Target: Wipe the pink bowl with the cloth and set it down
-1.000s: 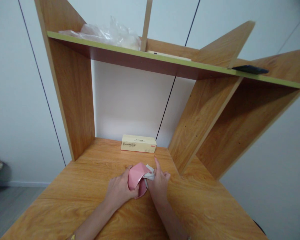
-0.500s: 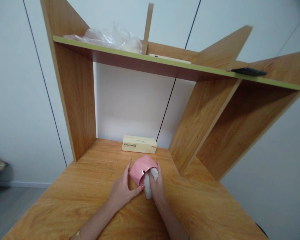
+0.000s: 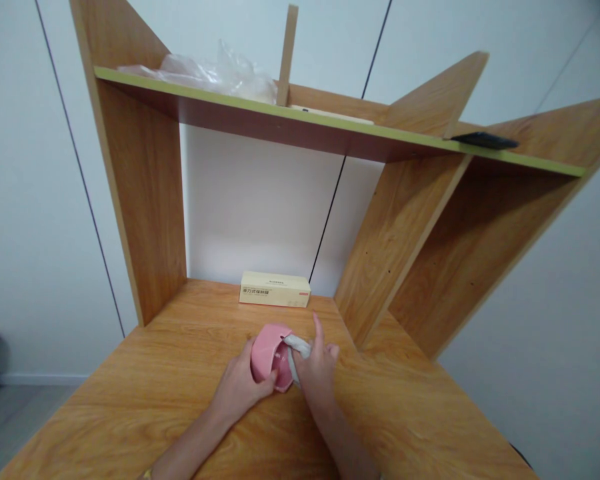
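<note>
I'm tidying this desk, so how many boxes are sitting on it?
1: a long pale box lies at the back of the desk, against the wall, beyond the pink bowl. Others may be hidden on the upper shelf.

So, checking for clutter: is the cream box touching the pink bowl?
No, the cream box sits apart behind the pink bowl.

Illumination is soft, even and diffuse; no distinct source is visible. The underside of the shelf and the right-hand compartment lie in moderate shadow. The wall panel behind the desk shows a mild bright patch. Wide-angle distortion bends straight edges toward the frame corners. Slight softness affects the lower centre of the frame.
</note>
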Demonstrator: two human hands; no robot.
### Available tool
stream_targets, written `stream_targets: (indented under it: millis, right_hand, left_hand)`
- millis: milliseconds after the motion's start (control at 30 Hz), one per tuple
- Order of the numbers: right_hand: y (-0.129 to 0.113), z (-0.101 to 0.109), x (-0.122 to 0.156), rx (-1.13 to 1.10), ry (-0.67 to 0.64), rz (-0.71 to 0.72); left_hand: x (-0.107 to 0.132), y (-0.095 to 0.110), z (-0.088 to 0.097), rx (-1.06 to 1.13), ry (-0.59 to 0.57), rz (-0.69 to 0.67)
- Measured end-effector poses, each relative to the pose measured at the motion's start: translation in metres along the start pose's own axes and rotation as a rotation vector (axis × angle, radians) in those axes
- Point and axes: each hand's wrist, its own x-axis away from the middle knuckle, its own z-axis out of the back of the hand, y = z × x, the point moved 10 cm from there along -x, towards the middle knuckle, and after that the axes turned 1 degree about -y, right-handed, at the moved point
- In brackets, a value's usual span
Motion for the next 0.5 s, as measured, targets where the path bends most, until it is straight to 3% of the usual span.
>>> stream_targets:
  millis: [100, 233, 300, 400, 500]
  right_hand:
    - [-0.006, -0.003, -0.001, 0.009, -0.041, 0.045]
    - [0.008, -0.021, 0.002, -0.048, -0.18, -0.138]
    - [0.009, -0.031, 0.005, -0.121, -0.246, -0.163]
    - [0.01, -0.033, 0.008, -0.238, -0.207, -0.144]
    - [0.02, -0.033, 0.01, -0.383, -0.119, -0.169]
  left_hand:
    - [0.001, 0.006, 0.0, 0.011, -0.021, -0.057]
    - [0.001, 0.006, 0.005, -0.026, -0.014, -0.039]
    - [0.001, 0.005, 0.006, -0.08, -0.029, -0.022]
    - [0.001, 0.0, 0.007, -0.132, -0.049, 0.0]
    - [0.0, -0.006, 0.011, -0.049, 0.005, 0.021]
